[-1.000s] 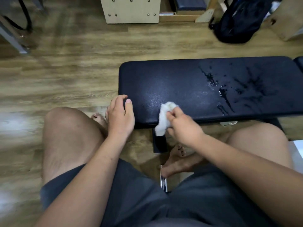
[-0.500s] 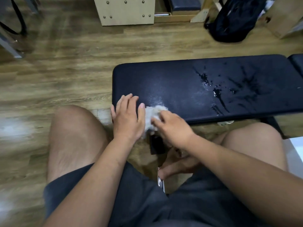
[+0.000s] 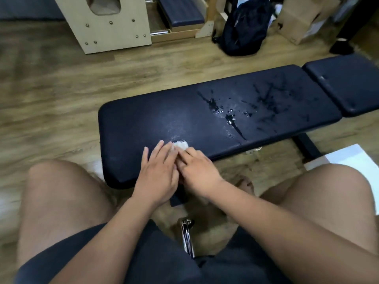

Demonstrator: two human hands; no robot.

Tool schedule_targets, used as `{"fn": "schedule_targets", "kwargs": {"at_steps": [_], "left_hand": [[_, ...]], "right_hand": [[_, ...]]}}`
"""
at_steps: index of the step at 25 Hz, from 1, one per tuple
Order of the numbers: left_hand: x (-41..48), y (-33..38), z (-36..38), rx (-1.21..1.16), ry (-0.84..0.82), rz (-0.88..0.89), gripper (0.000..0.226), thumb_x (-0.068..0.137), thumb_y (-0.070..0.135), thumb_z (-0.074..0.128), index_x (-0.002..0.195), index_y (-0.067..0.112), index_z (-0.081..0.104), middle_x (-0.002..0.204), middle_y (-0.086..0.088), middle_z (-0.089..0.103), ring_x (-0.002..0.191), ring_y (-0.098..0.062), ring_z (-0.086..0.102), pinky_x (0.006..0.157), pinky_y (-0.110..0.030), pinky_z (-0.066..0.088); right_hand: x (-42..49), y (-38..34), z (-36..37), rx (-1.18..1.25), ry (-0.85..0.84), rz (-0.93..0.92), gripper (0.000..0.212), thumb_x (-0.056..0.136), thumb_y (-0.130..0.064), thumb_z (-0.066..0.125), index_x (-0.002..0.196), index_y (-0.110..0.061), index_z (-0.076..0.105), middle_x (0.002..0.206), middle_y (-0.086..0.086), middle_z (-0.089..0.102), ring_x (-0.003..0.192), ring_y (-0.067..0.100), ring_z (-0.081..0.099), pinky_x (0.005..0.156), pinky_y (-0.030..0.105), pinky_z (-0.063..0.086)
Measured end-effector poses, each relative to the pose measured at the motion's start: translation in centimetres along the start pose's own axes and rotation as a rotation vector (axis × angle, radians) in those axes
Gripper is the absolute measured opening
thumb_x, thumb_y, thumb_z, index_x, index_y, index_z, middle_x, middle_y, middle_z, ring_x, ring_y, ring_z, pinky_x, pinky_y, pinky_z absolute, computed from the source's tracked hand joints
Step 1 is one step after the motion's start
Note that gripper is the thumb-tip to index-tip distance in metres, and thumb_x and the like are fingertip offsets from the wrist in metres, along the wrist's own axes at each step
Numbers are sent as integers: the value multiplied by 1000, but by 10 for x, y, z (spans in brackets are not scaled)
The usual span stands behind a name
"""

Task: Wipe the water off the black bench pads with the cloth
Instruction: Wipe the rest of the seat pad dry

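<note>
The long black bench pad [image 3: 143,119] stretches across the middle of the head view, with a shorter second pad [image 3: 348,83] at its right end. Water drops and streaks [image 3: 231,117] lie on the right half of the long pad. A small white cloth [image 3: 181,144] lies bunched on the pad's near edge. My left hand [image 3: 158,173] and my right hand [image 3: 196,171] lie side by side, both pressing on the cloth with flat fingers. Most of the cloth is hidden under them.
My bare knees frame the bottom of the view on a wooden floor. A light wooden box [image 3: 110,23] and a black backpack [image 3: 244,27] stand beyond the bench. A cardboard box [image 3: 303,19] is at the far right, a white object [image 3: 348,158] by my right knee.
My right hand brought the cloth from hanging off the near edge onto the pad. My left hand moved right to join it on the cloth. The view has tilted up.
</note>
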State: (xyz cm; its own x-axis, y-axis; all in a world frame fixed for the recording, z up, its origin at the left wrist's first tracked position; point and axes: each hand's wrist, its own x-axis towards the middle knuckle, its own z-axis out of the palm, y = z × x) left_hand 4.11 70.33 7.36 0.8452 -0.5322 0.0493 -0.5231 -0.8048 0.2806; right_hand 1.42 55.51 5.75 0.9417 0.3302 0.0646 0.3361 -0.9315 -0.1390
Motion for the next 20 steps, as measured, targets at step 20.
{"fn": "schedule_targets", "kwargs": {"at_steps": [20], "left_hand": [[25,64,25,260,-175,-250,58,95,41,24,150,24,29,161,2,22,149,-20,14,114,-66,-5]], "right_hand": [[-48,107,-33,-59,-74,107,36,89,-28,51,124,-22,60,144,-5,49,124,24,44,94,40,36]]}}
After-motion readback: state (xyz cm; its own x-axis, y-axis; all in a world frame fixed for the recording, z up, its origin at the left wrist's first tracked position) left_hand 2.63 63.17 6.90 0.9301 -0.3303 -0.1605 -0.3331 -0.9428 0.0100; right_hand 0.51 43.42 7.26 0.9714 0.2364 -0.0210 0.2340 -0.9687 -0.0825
